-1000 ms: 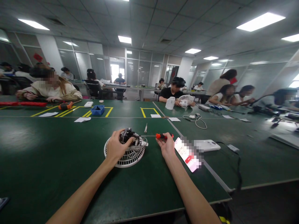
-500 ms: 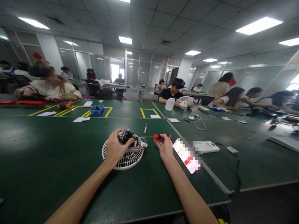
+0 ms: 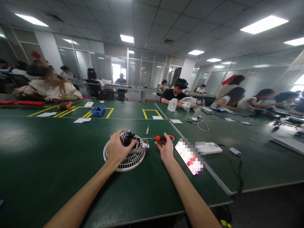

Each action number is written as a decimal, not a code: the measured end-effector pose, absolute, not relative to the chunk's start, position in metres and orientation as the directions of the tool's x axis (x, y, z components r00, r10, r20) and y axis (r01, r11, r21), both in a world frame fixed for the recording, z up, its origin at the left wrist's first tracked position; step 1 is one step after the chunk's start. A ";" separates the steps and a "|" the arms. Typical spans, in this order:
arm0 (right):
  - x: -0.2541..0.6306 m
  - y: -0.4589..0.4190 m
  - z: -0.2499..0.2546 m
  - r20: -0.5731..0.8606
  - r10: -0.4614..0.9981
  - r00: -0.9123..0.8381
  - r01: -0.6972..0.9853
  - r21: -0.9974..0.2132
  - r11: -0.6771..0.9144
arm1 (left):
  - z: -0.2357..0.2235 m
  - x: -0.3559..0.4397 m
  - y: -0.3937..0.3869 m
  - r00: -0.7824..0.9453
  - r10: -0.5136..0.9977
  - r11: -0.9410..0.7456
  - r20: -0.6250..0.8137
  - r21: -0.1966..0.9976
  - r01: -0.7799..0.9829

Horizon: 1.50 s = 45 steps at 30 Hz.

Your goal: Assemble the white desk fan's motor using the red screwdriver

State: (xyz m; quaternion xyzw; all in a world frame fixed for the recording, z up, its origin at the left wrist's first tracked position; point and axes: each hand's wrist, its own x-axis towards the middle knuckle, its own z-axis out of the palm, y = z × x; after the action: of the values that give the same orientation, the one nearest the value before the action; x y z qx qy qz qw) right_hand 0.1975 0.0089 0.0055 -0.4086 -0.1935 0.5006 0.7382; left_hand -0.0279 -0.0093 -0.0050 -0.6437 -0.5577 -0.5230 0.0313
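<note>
My left hand (image 3: 117, 148) is closed round a small black motor unit (image 3: 129, 138) with loose wires. The unit sits on a white round fan grille (image 3: 125, 159) lying flat on the green table (image 3: 47, 152). My right hand (image 3: 164, 148) lies just right of it, fingers partly spread under the red and black handle of a screwdriver (image 3: 163, 137). The screwdriver's thin shaft points left at the motor unit. A small white tool (image 3: 147, 129) lies on the table just behind.
A phone (image 3: 188, 155) with a lit screen and a white device (image 3: 209, 148) with a black cable lie right of my right hand. A blue tray (image 3: 98, 110), papers and yellow markings are further back. Several seated people work at the far tables.
My right hand's fingers have loosened and opened under the screwdriver handle. The left hand stays on the motor unit. The view has shifted slightly.
</note>
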 end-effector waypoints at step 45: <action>0.186 0.002 0.016 -0.211 0.880 0.427 -0.612 -0.783 0.109 | 0.007 -0.033 -0.013 -0.196 0.862 -0.212 0.468 0.683 0.699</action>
State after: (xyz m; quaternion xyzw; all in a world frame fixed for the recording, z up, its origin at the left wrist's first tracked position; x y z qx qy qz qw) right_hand 0.1856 0.0024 0.0161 -0.4279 -0.1562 0.5122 0.7281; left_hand -0.0333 -0.0130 0.0066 -0.6279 -0.6215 -0.4600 -0.0884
